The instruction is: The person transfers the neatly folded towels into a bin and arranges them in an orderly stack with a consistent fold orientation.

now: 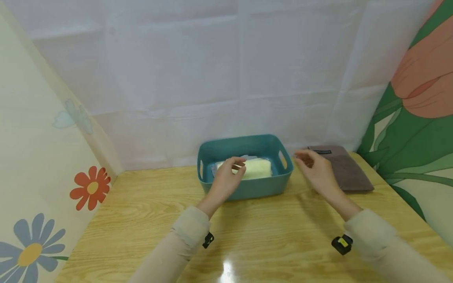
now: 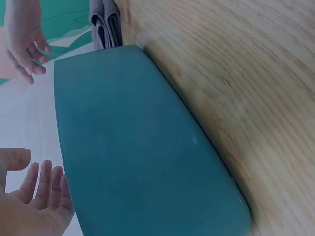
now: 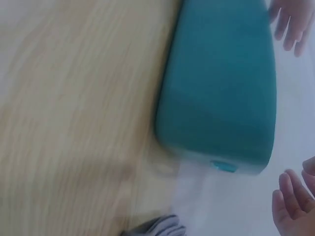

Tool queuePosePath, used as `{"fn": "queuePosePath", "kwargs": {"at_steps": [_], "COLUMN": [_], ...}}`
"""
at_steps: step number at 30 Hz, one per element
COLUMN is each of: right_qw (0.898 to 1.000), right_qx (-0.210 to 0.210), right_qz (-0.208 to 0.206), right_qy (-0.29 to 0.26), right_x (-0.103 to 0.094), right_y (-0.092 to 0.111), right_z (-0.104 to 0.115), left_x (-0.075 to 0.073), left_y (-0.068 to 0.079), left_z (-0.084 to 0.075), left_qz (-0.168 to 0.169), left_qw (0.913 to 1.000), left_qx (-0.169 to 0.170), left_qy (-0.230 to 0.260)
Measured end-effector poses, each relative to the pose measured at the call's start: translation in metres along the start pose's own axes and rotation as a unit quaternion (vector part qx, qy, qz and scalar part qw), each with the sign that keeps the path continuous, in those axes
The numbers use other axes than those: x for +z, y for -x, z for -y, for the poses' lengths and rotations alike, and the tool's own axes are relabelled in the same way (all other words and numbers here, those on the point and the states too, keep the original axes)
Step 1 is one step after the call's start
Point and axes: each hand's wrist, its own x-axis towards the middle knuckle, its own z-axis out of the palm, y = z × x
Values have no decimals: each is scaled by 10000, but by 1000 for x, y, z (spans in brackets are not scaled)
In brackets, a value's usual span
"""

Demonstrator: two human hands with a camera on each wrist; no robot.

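Observation:
A teal plastic basket (image 1: 255,190) with handle slots stands on the table. Inside lies a folded pale yellow cloth (image 1: 260,168), with some greyish-blue material partly visible around it. My left hand (image 1: 228,177) hovers at the basket's near left side, fingers loosely bent and holding nothing; the left wrist view shows its fingers (image 2: 44,189) by the rim, and contact there is hard to tell. Just beyond the basket's right end, my right hand (image 1: 316,169) is in the air with relaxed, empty fingers. It overlaps the edge of a folded brownish-grey cloth (image 1: 348,169) in the head view.
The wood-grain table (image 1: 141,220) extends in front of the basket and to its left. A white sheet (image 1: 177,78) hangs behind. Walls with painted flowers (image 1: 92,188) flank both sides. Each wrist carries a small black device (image 1: 342,244).

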Motion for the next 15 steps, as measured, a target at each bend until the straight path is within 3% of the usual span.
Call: {"fn": "queuePosePath", "kwargs": {"at_steps": [15], "right_qw": [9983], "right_qx": [-213], "right_qz": [-2], "right_qy": [538], "right_x": [-41], "right_y": [23], "right_z": [-35], "left_x": [32], "left_y": [9], "left_z": [-20], "left_qz": [546], "left_qw": [9978], "left_qx": [327], "left_qy": [178]}}
